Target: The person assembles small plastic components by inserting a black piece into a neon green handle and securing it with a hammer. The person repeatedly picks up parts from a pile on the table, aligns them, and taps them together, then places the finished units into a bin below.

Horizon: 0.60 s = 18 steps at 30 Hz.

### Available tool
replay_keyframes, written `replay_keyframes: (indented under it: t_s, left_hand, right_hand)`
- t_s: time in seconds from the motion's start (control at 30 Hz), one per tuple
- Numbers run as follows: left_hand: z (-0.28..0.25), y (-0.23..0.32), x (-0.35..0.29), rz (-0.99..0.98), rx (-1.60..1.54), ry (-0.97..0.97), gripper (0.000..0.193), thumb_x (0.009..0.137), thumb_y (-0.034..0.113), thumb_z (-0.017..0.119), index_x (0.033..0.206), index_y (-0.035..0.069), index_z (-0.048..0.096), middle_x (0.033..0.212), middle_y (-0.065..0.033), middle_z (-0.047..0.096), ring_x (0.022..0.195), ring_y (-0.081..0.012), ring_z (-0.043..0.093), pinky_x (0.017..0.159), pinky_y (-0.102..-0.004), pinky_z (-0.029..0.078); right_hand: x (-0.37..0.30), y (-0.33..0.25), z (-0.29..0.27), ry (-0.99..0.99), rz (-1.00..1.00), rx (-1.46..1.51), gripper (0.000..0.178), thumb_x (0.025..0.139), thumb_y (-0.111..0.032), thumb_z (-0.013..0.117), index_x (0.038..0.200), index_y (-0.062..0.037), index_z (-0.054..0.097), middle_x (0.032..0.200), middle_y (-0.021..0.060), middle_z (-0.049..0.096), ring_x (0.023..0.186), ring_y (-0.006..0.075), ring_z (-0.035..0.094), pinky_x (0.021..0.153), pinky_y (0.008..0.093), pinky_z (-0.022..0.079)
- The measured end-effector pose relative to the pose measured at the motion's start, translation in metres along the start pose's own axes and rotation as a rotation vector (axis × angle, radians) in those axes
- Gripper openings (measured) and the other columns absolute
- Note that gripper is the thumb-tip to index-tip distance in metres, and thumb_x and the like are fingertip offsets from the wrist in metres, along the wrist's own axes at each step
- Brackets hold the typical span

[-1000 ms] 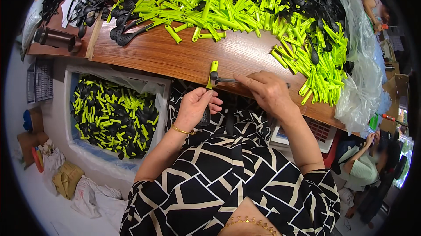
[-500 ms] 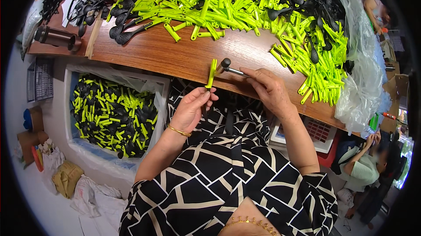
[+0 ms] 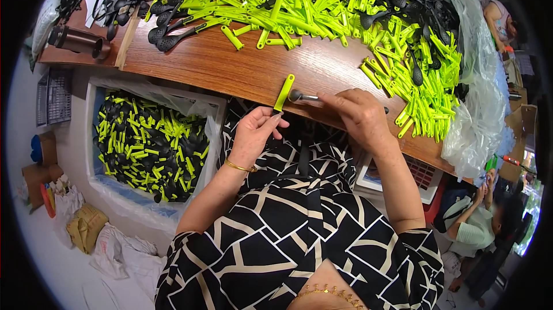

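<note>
My left hand (image 3: 251, 136) pinches a lime-green utensil handle (image 3: 285, 91) near its lower end, just off the table's front edge. The handle stands up from my fingers, leaning a little right. Whatever joins it below is hidden by my hand. In my right hand (image 3: 364, 117) is a small hammer (image 3: 296, 95) with a dark head and metal shaft, its head close beside the green handle. I cannot tell whether they touch. Beyond my hands, a heap of loose green handles (image 3: 276, 13) covers the back of the wooden table (image 3: 190, 71), mixed with black kitchen utensils (image 3: 167, 42).
Below the table at left, a plastic-lined white box (image 3: 90, 137) holds many green-handled black utensils. A brown tumbler (image 3: 78, 44) lies at the table's left. Clear plastic sheeting (image 3: 469, 131) edges the right side. Two other people (image 3: 473, 223) are at far right.
The green handle has turned to show its broad face and leans more to the right. The hammer head has dropped lower beside it; my right hand has shifted slightly right.
</note>
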<state>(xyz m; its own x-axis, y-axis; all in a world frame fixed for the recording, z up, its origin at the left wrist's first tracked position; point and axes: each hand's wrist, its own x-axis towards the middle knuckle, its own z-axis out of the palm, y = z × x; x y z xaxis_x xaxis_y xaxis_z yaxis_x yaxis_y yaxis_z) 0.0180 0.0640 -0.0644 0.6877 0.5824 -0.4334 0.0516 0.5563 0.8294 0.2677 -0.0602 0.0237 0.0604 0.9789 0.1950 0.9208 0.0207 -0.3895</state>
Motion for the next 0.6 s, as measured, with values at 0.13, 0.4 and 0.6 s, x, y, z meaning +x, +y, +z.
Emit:
replay_keyframes:
  t_s: [0.13,0.4,0.6]
  left_hand:
    - [0.003,0.009,-0.002,0.006,0.104,-0.003,0.029,0.110,0.025,0.062,0.121,-0.001,0.069,0.099,-0.0105,0.077,0.067,-0.0074,0.057,0.069,-0.0203,0.047]
    - [-0.048,-0.006,-0.021,0.324,0.393,0.195,0.024,0.109,0.013,0.058,0.122,-0.005,0.069,0.098,-0.0094,0.077,0.084,-0.0094,0.068,0.079,-0.0247,0.055]
    - [-0.252,-0.062,-0.067,-0.069,1.125,0.651,0.042,0.099,0.025,0.071,0.131,-0.001,0.065,0.121,-0.0168,0.076,0.104,-0.0330,0.073,0.094,-0.0419,0.057]
  right_hand:
    - [-0.017,0.012,-0.005,0.028,0.295,0.172,0.037,0.093,-0.006,0.070,0.127,-0.0180,0.077,0.097,0.0094,0.072,0.086,0.0290,0.071,0.075,0.0414,0.058]
    - [-0.049,0.061,-0.026,0.239,0.337,0.016,0.019,0.091,-0.008,0.075,0.109,-0.0091,0.080,0.101,0.0108,0.074,0.098,0.0319,0.068,0.086,0.0422,0.055]
    - [-0.036,0.103,-0.023,0.362,0.336,-0.137,0.019,0.088,-0.010,0.079,0.106,-0.0091,0.078,0.107,0.0104,0.074,0.103,0.0329,0.068,0.091,0.0427,0.055]
